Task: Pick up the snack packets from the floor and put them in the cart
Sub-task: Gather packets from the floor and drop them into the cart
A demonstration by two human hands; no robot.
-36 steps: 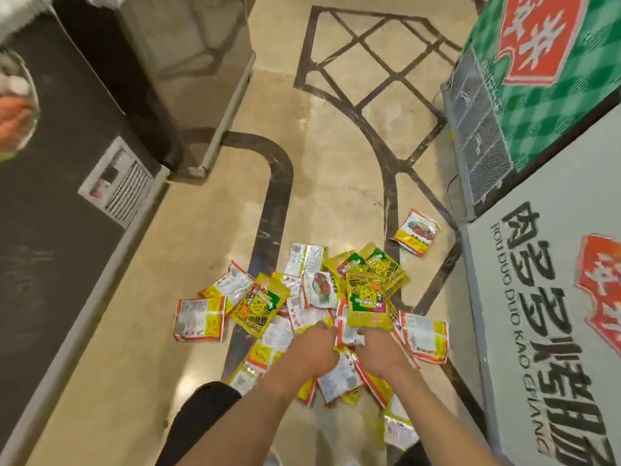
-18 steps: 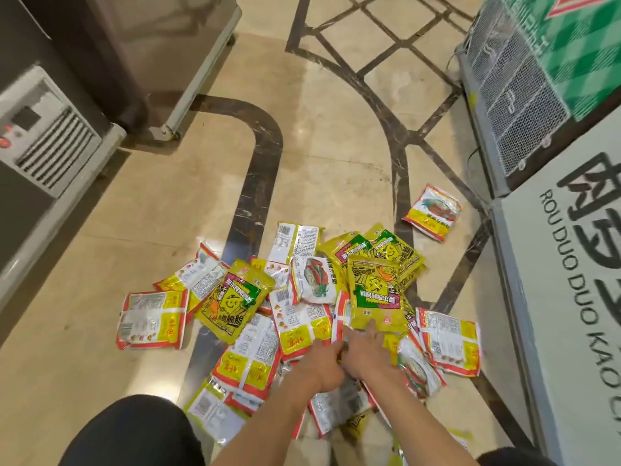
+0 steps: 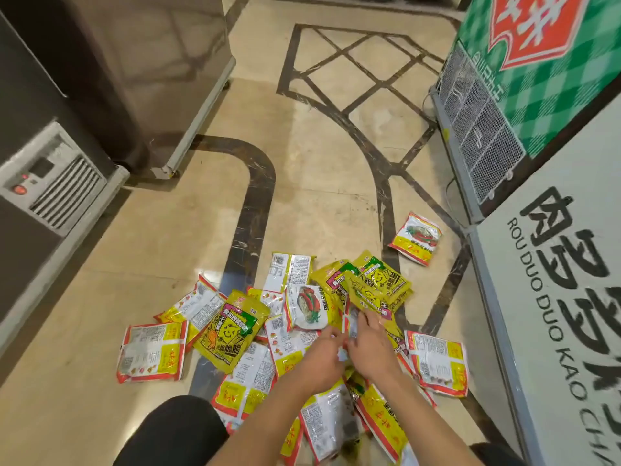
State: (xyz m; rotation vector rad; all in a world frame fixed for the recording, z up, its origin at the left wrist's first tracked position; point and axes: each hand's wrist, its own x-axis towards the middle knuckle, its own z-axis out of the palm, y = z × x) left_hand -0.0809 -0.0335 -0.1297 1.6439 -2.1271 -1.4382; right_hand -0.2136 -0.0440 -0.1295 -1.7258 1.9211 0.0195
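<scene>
While the marble floor (image 3: 319, 183) is stretching pale and glossy across the whole view, white cabinets with printed lettering (image 3: 554, 297) are standing along its 3 o'clock side and a dark chest unit (image 3: 134, 72) is filling the 10 o'clock corner. No cart is showing anywhere in view. Lying at about 6 o'clock, the heap of snack packets (image 3: 302, 331) is fanning out loosely, red-and-yellow ones overlapping green-and-yellow ones, with one stray packet (image 3: 416, 237) sitting well apart toward 2 o'clock, near the cabinet base.

Reaching into the middle of the heap, the left hand (image 3: 321, 359) and right hand (image 3: 373, 348) are meeting almost knuckle to knuckle, fingers curled down and seemingly pinching a small silvery packet edge (image 3: 351, 322) between them; how firm that hold is, I cannot tell.

Judging by the crinkled film and flat shapes, these packets are looking light, thin and slippery, likely sliding over each other and over the polished stone. Taking them by a sealed edge, or scooping several together from underneath, is seeming the safer hold; squeezing the middles is risking crushed contents.
</scene>
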